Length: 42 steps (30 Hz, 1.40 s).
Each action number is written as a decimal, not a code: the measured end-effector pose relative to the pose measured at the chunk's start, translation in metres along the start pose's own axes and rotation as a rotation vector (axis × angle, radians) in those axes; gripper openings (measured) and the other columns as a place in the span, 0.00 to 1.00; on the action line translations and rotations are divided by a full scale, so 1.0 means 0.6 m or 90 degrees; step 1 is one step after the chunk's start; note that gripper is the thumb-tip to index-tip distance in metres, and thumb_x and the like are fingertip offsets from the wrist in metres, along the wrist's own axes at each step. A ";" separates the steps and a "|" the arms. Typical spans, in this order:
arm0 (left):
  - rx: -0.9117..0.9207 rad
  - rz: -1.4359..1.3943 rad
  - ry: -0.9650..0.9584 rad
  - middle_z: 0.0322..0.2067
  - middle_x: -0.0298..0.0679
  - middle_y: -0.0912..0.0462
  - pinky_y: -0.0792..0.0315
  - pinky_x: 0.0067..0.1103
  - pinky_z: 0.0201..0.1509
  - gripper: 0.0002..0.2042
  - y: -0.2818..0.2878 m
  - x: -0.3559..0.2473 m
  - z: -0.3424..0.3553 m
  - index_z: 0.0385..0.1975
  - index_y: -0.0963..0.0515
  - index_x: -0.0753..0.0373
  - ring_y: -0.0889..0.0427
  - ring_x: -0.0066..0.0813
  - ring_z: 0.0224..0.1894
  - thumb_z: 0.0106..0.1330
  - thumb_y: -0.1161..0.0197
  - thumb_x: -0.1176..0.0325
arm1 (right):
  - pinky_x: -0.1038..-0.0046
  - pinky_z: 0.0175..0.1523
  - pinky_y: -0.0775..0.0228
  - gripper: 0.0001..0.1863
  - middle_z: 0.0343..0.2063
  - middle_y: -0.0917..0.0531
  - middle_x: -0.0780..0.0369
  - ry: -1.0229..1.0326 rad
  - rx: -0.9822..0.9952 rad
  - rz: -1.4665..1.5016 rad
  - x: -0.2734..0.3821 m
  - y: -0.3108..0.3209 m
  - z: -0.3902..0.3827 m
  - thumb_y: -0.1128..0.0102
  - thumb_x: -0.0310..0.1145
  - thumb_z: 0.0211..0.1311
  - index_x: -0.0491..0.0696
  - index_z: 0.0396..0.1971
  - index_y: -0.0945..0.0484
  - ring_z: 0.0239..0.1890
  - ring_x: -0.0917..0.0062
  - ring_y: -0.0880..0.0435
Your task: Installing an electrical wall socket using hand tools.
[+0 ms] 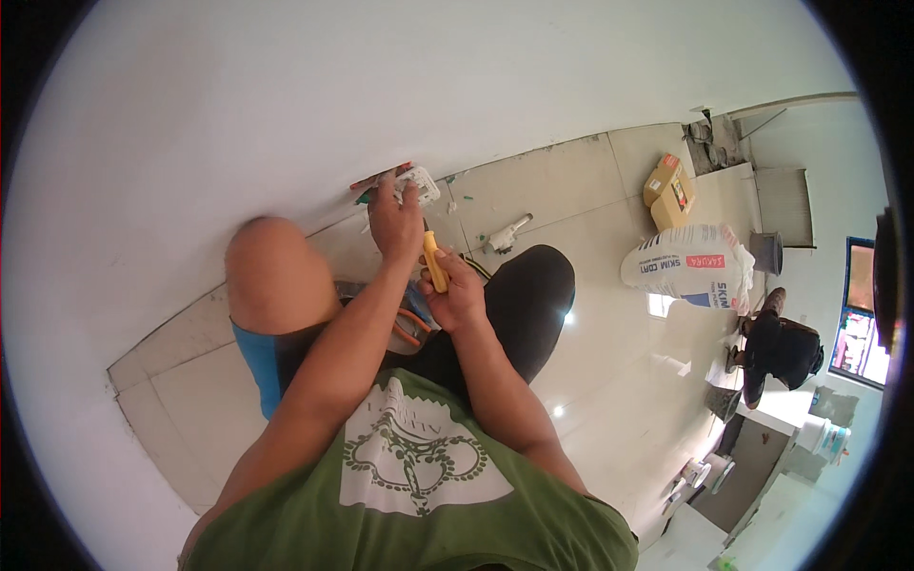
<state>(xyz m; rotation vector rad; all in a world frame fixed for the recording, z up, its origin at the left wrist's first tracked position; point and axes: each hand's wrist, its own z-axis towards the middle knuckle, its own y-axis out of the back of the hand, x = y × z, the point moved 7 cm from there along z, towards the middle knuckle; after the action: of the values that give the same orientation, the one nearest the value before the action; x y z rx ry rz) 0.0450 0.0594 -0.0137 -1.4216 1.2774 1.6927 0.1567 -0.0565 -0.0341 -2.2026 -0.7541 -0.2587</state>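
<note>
My left hand [393, 217] is closed on a white socket fitting [417, 187] at the foot of the wall, where a red wall box [369, 181] with green wire [363, 200] is partly hidden behind my fingers. Just below and to the right, my right hand [453, 290] grips a yellow-handled screwdriver [433, 249], its shaft rising toward the fitting. Orange-handled pliers [407, 331] lie between my bent legs, partly hidden by my arms. A white tool [506, 234], too small to name, lies on the tiles to the right, near small scraps.
Wall [238, 114] runs ahead of me. On the tiled floor [590, 428], right, are a cardboard box [669, 190], a large white sack [687, 266] and a bucket [766, 253]. Another person [783, 347] in dark clothing is at the far right, near more containers [824, 436].
</note>
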 end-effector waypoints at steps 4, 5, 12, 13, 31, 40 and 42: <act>0.004 0.031 -0.114 0.53 0.44 0.19 0.31 0.36 0.63 0.17 0.004 -0.018 0.009 0.55 0.21 0.59 0.24 0.47 0.59 0.65 0.36 0.69 | 0.78 0.32 0.33 0.17 0.37 0.22 0.61 0.126 -0.032 -0.061 0.026 0.013 0.009 0.43 0.37 0.72 0.44 0.53 0.26 0.29 0.82 0.27; 0.012 0.012 -0.110 0.53 0.44 0.19 0.31 0.36 0.63 0.18 0.003 -0.012 0.013 0.54 0.21 0.60 0.24 0.45 0.58 0.64 0.35 0.70 | 0.79 0.31 0.34 0.17 0.37 0.22 0.62 0.147 -0.044 -0.053 0.032 0.016 0.011 0.42 0.38 0.72 0.45 0.54 0.25 0.29 0.82 0.27; 0.075 -0.031 -0.040 0.52 0.43 0.17 0.29 0.30 0.62 0.18 0.006 0.002 0.024 0.54 0.20 0.60 0.20 0.39 0.55 0.62 0.39 0.74 | 0.80 0.26 0.39 0.13 0.31 0.22 0.65 -0.178 0.186 0.090 0.008 0.005 0.008 0.41 0.37 0.72 0.47 0.50 0.22 0.28 0.85 0.29; 0.077 -0.028 -0.042 0.52 0.43 0.17 0.29 0.30 0.62 0.18 0.004 -0.003 0.022 0.54 0.20 0.60 0.20 0.39 0.55 0.62 0.39 0.74 | 0.80 0.26 0.38 0.13 0.30 0.22 0.65 -0.016 0.060 -0.127 0.022 0.021 0.020 0.41 0.37 0.72 0.47 0.49 0.22 0.27 0.85 0.29; 0.153 -0.135 0.037 0.57 0.44 0.22 0.29 0.25 0.63 0.23 -0.010 -0.005 0.015 0.60 0.27 0.67 0.22 0.32 0.58 0.63 0.42 0.75 | 0.79 0.23 0.38 0.16 0.25 0.18 0.63 0.111 -0.077 -0.303 0.042 0.017 0.031 0.43 0.42 0.73 0.44 0.47 0.20 0.16 0.85 0.31; 0.163 -0.168 0.056 0.58 0.47 0.24 0.30 0.26 0.64 0.25 -0.017 -0.005 0.004 0.63 0.31 0.69 0.23 0.35 0.59 0.63 0.44 0.78 | 0.74 0.38 0.27 0.18 0.31 0.14 0.59 0.382 -0.178 -0.546 0.072 -0.004 -0.005 0.38 0.40 0.69 0.40 0.48 0.19 0.32 0.78 0.18; 0.155 -0.163 0.022 0.59 0.48 0.26 0.30 0.27 0.64 0.25 -0.013 -0.005 0.012 0.63 0.32 0.70 0.24 0.35 0.60 0.64 0.45 0.78 | 0.70 0.43 0.24 0.20 0.31 0.14 0.58 0.454 -0.222 -0.594 0.082 -0.008 -0.015 0.37 0.41 0.68 0.39 0.47 0.18 0.35 0.75 0.16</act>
<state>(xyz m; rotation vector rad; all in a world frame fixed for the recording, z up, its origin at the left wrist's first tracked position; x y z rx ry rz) 0.0497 0.0692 -0.0136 -1.4053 1.2154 1.3027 0.1940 -0.0394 -0.0051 -1.6732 -1.3057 -1.6288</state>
